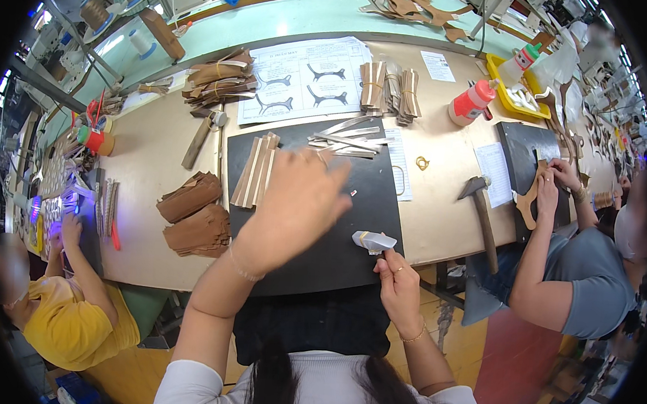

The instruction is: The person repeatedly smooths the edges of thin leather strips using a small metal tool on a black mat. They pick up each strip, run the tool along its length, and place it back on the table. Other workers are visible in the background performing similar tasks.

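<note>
My left hand (301,201) is raised over the black board (316,264), its fingers apart and a little blurred, with nothing seen in them. Beside it lies a row of narrow brown and pale leather strips (251,172). Silvery strips (348,137) are spread loosely across the board's far part. At the board's near right edge, my right hand (401,288) pinches a small grey-white bundle (373,241) with a tan band around it. What the bundle is made of is unclear.
Brown leather pieces (196,227) and a hammer (197,142) lie left. Behind are a drawing sheet (301,82) and banded strips (373,83). Rightward are another hammer (482,212), a red bottle (472,102) and a yellow tray (519,99). Co-workers sit on both sides.
</note>
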A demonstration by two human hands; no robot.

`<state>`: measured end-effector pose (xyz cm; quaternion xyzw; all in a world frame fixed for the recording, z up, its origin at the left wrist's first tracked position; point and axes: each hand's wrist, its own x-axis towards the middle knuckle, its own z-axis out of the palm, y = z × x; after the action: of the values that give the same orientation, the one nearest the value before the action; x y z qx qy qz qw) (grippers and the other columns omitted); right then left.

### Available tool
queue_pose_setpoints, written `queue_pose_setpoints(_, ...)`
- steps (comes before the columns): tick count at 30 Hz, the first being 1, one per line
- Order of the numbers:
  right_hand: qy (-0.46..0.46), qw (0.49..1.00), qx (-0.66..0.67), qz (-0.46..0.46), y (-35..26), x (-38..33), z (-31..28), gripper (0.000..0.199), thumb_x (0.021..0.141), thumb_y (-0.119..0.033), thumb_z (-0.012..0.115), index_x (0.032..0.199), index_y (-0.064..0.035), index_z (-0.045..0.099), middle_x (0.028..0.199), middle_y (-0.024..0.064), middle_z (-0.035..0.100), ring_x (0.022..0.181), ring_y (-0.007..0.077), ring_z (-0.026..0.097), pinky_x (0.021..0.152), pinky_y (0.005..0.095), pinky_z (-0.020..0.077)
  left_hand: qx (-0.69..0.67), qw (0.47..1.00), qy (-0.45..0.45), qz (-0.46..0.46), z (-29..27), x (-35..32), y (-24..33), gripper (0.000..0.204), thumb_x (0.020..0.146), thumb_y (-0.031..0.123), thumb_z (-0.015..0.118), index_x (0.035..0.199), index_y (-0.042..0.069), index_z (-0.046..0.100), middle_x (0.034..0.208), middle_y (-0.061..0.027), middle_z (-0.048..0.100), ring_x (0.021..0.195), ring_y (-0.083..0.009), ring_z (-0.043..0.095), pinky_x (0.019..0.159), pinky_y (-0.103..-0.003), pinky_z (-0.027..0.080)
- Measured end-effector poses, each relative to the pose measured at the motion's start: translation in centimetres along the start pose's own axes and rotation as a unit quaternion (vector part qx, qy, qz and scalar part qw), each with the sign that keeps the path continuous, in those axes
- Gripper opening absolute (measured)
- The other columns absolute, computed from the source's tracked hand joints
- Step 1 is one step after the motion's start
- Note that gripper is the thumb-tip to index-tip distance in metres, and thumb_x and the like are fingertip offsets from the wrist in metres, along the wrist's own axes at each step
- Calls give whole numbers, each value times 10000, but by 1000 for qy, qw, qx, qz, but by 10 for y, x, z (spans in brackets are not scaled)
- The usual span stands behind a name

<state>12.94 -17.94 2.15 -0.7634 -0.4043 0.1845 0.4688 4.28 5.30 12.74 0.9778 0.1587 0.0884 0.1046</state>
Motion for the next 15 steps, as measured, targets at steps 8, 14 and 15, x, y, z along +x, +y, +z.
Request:
queue_pose_setpoints(8,-11,999,-31,-16,2,2,1,405,1033,-103,598,1437,-96,591,801,144,598,647,309,596,606,390,485,-152,942,-258,155,-5,-25,6,441,932,285,710,1278,23,630,1114,-156,673,1061,-339,664,896,-431,493)
queue_pose_setpoints(14,-12,999,-35,-16,1,1,1,396,1031,-111,604,1426,-84,597,803,139,603,653,304,610,611,376,496,-13,998,-40,-56,54,66,-74,268,867,134,713,1121,60,757,1051,-164,704,1011,-365,682,925,-456,535)
queue_pose_setpoints(15,-11,999,-30,-10,1,1,1,395,1030,-112,606,1423,-81,598,805,138,606,656,302,614,613,371,499,-14,999,-14,-42,63,75,-85,259,864,124,710,1111,62,760,1045,-153,704,1016,-359,680,932,-452,531)
